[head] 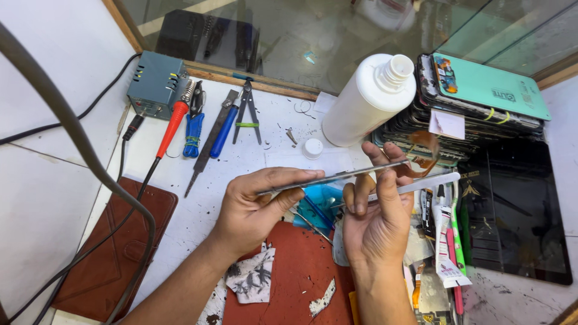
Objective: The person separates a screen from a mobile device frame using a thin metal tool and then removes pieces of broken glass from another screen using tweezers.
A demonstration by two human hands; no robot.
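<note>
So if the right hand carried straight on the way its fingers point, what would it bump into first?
Probably the big white plastic bottle lying tilted on the bench. The right hand's fingers point up and away, roughly toward its body, though depth is hard to judge; the thin flat phone panel it grips lies between.

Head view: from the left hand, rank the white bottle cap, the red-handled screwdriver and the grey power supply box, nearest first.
Measured from the left hand, which grips the thin phone panel edge-on:
1. White bottle cap, just above the hand, toward the bottle.
2. Red-handled screwdriver, up and to the left on the bench.
3. Grey power supply box, far left corner by the wall.
</note>
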